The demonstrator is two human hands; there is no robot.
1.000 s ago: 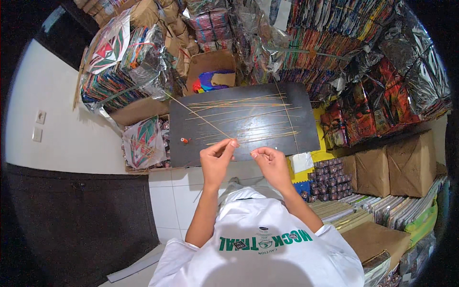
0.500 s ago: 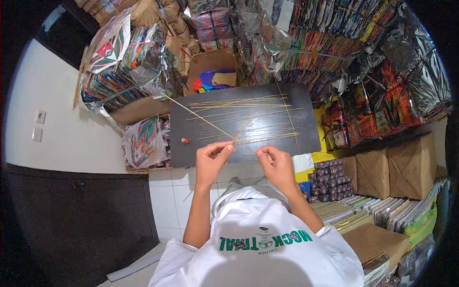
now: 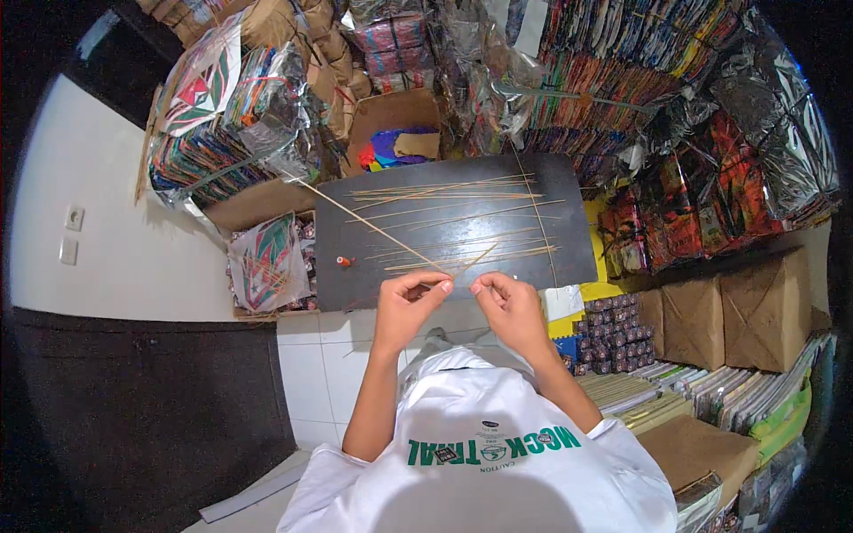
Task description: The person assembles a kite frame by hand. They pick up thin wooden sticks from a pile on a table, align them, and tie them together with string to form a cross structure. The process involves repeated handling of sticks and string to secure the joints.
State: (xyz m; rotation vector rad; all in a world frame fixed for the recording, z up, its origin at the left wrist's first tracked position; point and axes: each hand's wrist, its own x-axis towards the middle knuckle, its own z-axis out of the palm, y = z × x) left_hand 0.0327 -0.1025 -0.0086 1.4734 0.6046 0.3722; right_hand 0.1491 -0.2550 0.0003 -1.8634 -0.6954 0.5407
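Note:
My left hand (image 3: 410, 309) is closed in a pinch on a long thin bamboo stick (image 3: 373, 226), which slants up and left over the table. Another piece of stick (image 3: 477, 258) rises to the right from the same fingertips, making a V with the long one. Close beside it, my right hand (image 3: 511, 309) has thumb and forefinger pressed together. Whatever is between them is too fine to make out. Several loose bamboo sticks (image 3: 462, 219) lie across the dark table (image 3: 333, 213) beyond my hands. A small orange spool (image 3: 345, 261) rests near the table's left side.
Tied stacks of colourful sheets (image 3: 586, 102) and plastic-wrapped bundles (image 3: 693, 195) crowd the far and right sides. An open cardboard box (image 3: 391, 111) stands behind the table. Brown paper packages (image 3: 764, 306) are at right; a box with a printed kite-like sheet (image 3: 271, 266) is at left.
My left hand has shifted right and slightly nearer to me with the sticks. The gap between my hands has narrowed. The shorter stick piece, blurred before, now shows clearly.

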